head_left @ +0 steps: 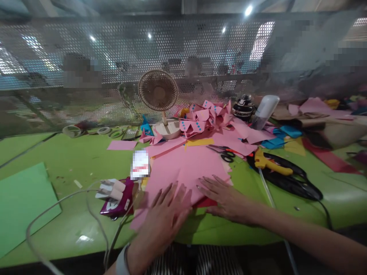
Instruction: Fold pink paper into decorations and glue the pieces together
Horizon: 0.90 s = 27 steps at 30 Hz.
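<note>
Pink paper [183,164] lies flat on the green table in front of me, several sheets overlapping. My left hand [164,214] rests on its near left part, fingers spread and holding nothing. On the near right part lies my right hand [226,198], flat with fingers stretched out. A bit of red paper [205,202] shows from under the pink sheets beside my right hand. Scissors [225,152] with black handles lie at the far right edge of the paper. Close to my left hand sits a purple pouch [117,204] with a white charger plug [111,189] on it.
A small fan [158,91] stands at the back by a perforated metal screen [183,42]. Folded pink paper shapes [200,118] are heaped beside it. A glue gun with a yellow trigger [272,166] lies on the right, a green sheet [25,206] on the left. Cables cross the front.
</note>
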### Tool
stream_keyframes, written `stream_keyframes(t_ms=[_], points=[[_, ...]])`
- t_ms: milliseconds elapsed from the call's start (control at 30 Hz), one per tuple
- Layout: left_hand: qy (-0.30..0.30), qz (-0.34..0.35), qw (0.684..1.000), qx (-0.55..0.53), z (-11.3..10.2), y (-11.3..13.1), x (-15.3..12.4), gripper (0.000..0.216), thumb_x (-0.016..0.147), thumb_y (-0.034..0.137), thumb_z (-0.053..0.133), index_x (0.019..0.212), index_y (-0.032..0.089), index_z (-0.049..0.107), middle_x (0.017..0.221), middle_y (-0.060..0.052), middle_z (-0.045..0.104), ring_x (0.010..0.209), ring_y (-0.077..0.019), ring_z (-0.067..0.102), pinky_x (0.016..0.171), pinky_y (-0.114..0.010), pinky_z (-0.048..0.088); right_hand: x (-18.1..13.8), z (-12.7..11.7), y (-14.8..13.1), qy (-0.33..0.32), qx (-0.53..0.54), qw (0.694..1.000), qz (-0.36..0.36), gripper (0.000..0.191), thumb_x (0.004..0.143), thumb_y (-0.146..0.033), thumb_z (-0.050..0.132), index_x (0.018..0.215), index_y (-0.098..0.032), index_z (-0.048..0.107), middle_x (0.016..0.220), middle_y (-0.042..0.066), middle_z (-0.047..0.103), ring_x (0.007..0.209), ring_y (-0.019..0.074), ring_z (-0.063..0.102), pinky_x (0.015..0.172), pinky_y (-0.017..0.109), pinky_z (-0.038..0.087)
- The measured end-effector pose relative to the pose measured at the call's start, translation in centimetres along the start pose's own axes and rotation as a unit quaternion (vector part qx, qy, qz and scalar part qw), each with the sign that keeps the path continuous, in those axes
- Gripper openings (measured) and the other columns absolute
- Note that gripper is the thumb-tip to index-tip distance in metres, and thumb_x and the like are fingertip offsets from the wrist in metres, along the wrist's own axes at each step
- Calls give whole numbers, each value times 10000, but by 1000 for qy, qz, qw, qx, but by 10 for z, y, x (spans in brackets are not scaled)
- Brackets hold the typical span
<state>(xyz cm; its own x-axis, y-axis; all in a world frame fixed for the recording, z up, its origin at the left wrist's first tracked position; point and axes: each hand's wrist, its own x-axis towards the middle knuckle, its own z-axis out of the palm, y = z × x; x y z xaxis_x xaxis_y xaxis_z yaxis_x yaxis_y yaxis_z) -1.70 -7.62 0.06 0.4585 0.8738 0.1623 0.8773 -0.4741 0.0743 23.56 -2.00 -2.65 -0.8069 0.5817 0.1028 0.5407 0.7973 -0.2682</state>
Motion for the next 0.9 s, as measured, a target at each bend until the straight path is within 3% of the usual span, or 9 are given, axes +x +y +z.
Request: stream_keyframes(t_ms=[267,567,900], points=[[-40,33,997,50,19,-6,-5,589,892,498,335,1418,305,155,1468,-28,237,1335,-270,239,1036,-514,293,5,-8,1,-24,31,999,-1,687,872,-573,325,1425,-185,198,1481,99,179,1370,236,95,1118,465,84],[-4,51,992,112,33,-15,-6,649,851,553,376,1416,300,180,1454,-14,265,1319,-289,273,1024,-517,296,-2,-26,14,-55,80,995,-8,755,841,-609,358,1431,-177,169,1493,96,118,1374,230,22,1124,428,41],[30,42,992,115,43,-23,-6,688,823,534,411,1422,331,142,1405,1,366,1300,-265,321,1065,-502,213,-5,-26,20,-24,71,997,-30,773,828,-586,417,1430,-164,179,1490,121,118,1372,256,20,1114,462,34]])
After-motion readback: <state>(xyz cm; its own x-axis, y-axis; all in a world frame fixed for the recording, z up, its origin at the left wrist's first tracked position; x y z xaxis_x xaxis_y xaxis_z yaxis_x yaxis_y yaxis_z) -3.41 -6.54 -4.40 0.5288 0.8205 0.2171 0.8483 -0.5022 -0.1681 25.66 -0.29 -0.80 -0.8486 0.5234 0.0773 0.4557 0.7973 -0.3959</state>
